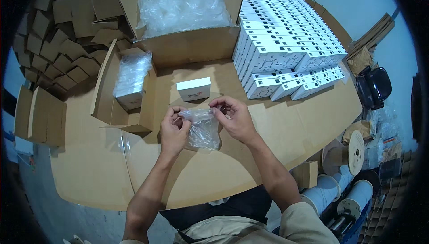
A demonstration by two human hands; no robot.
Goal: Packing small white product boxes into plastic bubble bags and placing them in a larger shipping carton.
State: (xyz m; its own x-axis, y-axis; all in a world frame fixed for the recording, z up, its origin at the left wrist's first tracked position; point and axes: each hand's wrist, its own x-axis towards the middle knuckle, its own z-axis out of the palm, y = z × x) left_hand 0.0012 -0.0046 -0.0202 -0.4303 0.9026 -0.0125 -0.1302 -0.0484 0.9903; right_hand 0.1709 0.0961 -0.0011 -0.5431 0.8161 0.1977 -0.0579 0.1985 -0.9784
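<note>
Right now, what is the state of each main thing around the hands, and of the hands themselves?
Clear plastic bag: crumpled, looks empty
Left hand: pinching the clear plastic bag
Right hand: pinching the clear plastic bag
Small white box: unbagged, looks shut
Narrow carton: open, partly filled
Bagged white boxes: lined up in the narrow carton
Large carton: open
Loose plastic bags: heaped in the large carton
Flat white boxes: stacked

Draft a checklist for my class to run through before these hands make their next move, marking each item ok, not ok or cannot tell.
1. Clear plastic bag held: ok, left hand and right hand both pinch it.
2. Bag mouth parted: cannot tell, the plastic is crumpled.
3. Small white box in hand: not ok, it stands beyond the bag.
4. Cardboard carton at left open: ok, plastic-wrapped boxes show inside.
</note>
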